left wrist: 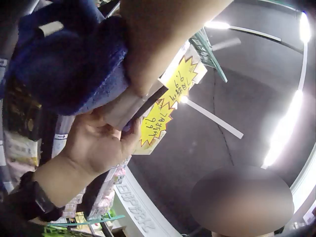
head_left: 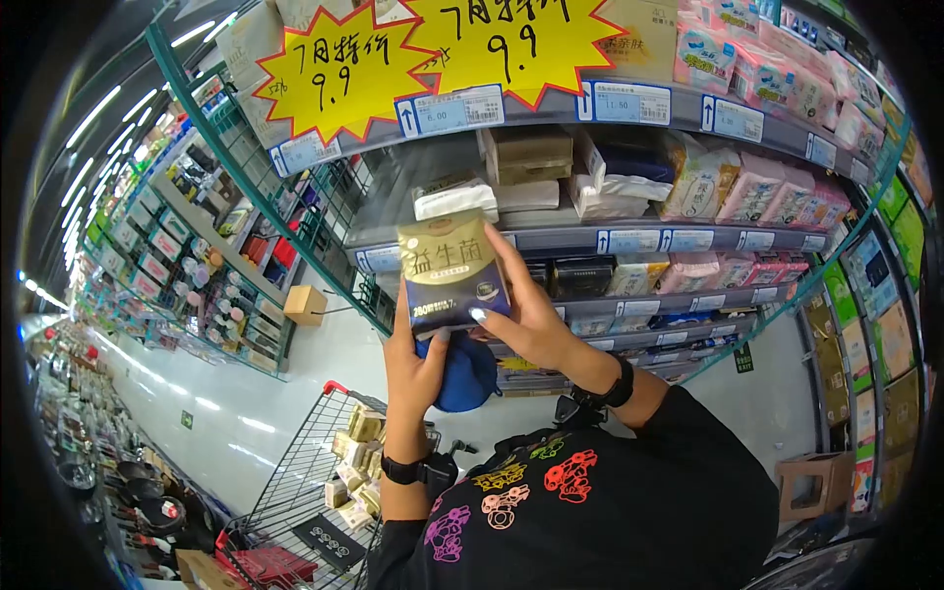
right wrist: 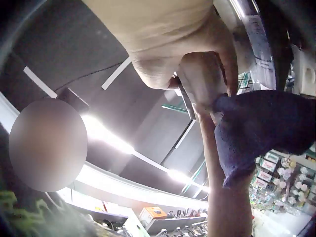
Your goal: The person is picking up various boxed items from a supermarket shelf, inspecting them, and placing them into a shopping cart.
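Both hands hold a gold-and-navy tissue pack (head_left: 454,270) up in front of the shelves, its printed face toward the head camera. My left hand (head_left: 417,366) grips its lower left side, thumb at the bottom edge. On the right side, my right hand (head_left: 536,320) has its thumb over the lower front corner and fingers along the edge. A fuzzy dark blue cloth (head_left: 464,376) hangs below the pack beside the left hand; whether that hand holds it, I cannot tell. In the left wrist view the cloth (left wrist: 98,74) covers part of the scene.
Shelves with tissue packs (head_left: 752,187) and price labels stand ahead, under yellow price signs (head_left: 344,74). A shopping cart (head_left: 295,472) with several gold packs (head_left: 359,462) is at the lower left. Cardboard boxes (head_left: 306,306) stand on the floor. Pans (head_left: 162,511) line the far left.
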{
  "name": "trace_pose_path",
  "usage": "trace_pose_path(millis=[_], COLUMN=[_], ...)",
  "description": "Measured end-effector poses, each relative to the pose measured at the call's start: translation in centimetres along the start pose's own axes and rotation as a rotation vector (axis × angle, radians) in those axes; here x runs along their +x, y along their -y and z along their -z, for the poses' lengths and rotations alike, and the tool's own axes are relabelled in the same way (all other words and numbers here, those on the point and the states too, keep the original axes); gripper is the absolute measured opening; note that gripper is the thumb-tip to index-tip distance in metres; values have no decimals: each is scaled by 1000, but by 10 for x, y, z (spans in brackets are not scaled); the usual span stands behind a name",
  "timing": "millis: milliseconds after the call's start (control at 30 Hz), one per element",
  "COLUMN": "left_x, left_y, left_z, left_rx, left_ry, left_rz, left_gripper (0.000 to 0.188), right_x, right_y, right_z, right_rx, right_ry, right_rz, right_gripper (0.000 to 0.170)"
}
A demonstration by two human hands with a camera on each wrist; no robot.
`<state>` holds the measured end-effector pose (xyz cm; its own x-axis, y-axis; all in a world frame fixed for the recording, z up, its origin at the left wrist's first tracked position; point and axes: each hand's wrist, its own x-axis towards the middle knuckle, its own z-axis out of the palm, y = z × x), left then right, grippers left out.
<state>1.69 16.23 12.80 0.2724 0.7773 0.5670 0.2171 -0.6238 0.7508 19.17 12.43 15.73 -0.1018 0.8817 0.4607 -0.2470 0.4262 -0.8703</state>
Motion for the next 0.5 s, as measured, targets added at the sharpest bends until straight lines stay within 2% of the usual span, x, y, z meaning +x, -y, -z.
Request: trace_pose_path(millis=[133,167,200,233,333,367,500], left_x=[22,26,32,39,55,61,75], left_y=[-2,0,3,9,12,12,18], left_z=[-13,-15,-19,-21,-24,-24,-28], left_rx=[142,122,100,105,57,4,-111], left_ry=[-10,2,-43,-55,-120,-137,-190], left_rz=[23,102,28,28,69,53,47], left_gripper=[58,55,52,50,42,39,33], right_x=[15,19,23,30,39,46,60], right_y=[-12,-14,-18,-22,-15,-23,-21], right_z=[8,11,15,17,23,25,27], right_rx=[-366,-385,-404,-553,-755,-814,-929], right_ry=[-129,-140,-153,-237,-284,-359,-441], right_rz=[196,192,189,284,82,331,370], right_gripper=[72,72,71,68,64,54,45])
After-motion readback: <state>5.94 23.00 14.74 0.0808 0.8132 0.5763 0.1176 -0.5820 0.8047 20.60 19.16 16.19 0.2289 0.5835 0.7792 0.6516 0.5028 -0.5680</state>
